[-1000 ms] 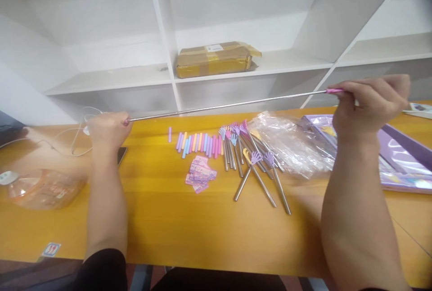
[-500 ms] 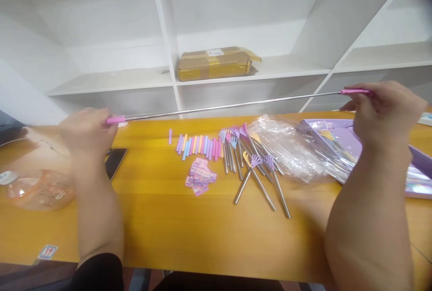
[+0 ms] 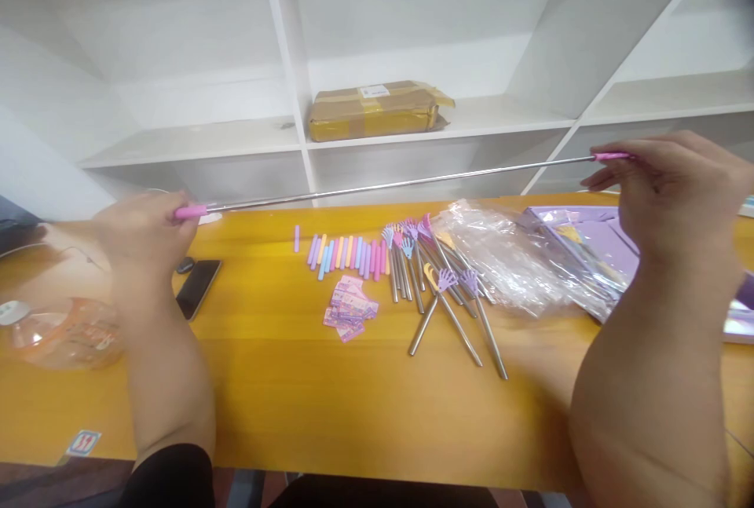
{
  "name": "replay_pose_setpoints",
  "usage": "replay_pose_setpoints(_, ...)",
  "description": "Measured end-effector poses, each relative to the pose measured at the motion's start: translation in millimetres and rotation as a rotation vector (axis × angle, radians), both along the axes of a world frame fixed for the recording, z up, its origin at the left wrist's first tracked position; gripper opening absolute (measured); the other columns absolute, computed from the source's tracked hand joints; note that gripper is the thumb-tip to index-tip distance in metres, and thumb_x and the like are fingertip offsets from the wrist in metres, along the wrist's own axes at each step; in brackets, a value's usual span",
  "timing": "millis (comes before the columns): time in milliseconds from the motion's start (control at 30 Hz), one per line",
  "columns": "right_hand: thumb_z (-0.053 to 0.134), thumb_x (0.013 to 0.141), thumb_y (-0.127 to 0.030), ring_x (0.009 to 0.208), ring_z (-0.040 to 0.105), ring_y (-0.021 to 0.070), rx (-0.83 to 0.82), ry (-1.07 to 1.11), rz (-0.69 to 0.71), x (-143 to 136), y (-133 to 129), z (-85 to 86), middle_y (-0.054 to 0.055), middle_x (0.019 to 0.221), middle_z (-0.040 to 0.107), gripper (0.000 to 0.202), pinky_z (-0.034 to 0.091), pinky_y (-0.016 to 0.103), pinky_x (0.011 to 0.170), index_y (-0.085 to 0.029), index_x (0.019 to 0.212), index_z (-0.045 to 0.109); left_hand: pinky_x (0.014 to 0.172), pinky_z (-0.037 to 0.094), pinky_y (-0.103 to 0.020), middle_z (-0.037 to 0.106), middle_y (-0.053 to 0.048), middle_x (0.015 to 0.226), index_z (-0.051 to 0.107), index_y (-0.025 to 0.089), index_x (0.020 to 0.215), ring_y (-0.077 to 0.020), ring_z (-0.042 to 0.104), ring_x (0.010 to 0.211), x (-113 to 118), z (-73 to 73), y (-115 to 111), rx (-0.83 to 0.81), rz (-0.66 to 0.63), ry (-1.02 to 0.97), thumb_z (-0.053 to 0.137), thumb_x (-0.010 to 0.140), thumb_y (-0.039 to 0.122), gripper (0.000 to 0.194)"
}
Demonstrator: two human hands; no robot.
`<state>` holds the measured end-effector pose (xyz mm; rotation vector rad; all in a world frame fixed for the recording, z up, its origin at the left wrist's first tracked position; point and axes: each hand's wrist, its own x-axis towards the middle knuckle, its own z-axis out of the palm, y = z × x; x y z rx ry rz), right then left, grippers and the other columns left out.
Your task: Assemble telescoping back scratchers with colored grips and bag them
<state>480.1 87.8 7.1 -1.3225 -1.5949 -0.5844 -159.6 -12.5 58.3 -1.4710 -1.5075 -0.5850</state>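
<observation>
Head view: the rod (image 3: 400, 182) spans the air above the table (image 3: 265, 398), an end in each hand.
The left hand (image 3: 147, 233) is wrapped round its nine-o'clock end; the right hand (image 3: 683, 186) pinches the three-o'clock end. From the rod's middle, scratchers (image 3: 447, 279) lie near six, sticks (image 3: 353, 253) and cards (image 3: 349, 307) at seven, bag (image 3: 506, 264) and tray (image 3: 616, 237) toward four, phone (image 3: 200, 286) and, farther, bottle (image 3: 67, 335) at eight, box (image 3: 377, 115) at twelve.

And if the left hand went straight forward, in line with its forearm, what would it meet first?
The left hand would probably meet the shelf first, though depth here is unclear.
</observation>
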Motion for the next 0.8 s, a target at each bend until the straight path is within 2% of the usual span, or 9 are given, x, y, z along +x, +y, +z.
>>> replay_pose_setpoints(200, 0.068, 0.098, -0.007, 0.077, 0.075, 0.013, -0.09, -0.046, 0.006, 3.1, 5.0, -3.3, 0.01, 0.092, 0.08, 0.022, 0.056, 0.026, 0.081, -0.019, 0.11, 0.082, 0.055, 0.019, -0.028, 0.036, 0.001, 0.053, 0.059, 0.022, 0.057, -0.0149, 0.033, 0.059, 0.2, 0.3, 2.3, -0.032, -0.02, -0.023, 0.055, 0.076, 0.03, 0.022)
replay_pose_setpoints(300, 0.066, 0.098, -0.009, 0.076, 0.074, 0.0136, -0.047, -0.08, 0.078, -0.3, 4.5, -5.1, 0.007, 0.088, 0.08, 0.022, 0.056, 0.025, 0.079, -0.021, 0.104, 0.083, 0.056, 0.018, -0.028, 0.037, 0.001, 0.053, 0.059, 0.022, 0.056, -0.015, 0.033, 0.058, 1.8, 0.7, 2.9, -0.042, -0.025, -0.042, 0.055, 0.075, 0.032, 0.022)
replay_pose_setpoints(533, 0.058, 0.104, -0.027, 0.073, 0.076, 0.0149, 0.103, -0.111, 0.193, -11.8, 3.0, -6.4, 0.006, 0.091, 0.082, 0.026, 0.056, 0.026, 0.068, -0.021, 0.097, 0.082, 0.057, 0.017, -0.03, 0.035, 0.001, 0.052, 0.054, 0.022, 0.054, -0.0152, 0.03, 0.057, 2.6, -4.0, 3.8, -0.075, -0.003, -0.099, 0.056, 0.077, 0.036, 0.027)
replay_pose_setpoints(800, 0.06, 0.104, -0.033, 0.071, 0.076, 0.016, 0.069, -0.058, 0.229, -15.3, 8.0, -9.1, 0.009, 0.09, 0.082, 0.026, 0.059, 0.027, 0.073, -0.021, 0.094, 0.081, 0.059, 0.021, -0.029, 0.036, 0.0, 0.051, 0.047, 0.022, 0.051, -0.0155, 0.032, 0.059, 14.4, 0.1, -3.4, -0.079, -0.038, -0.068, 0.061, 0.082, 0.039, 0.037)
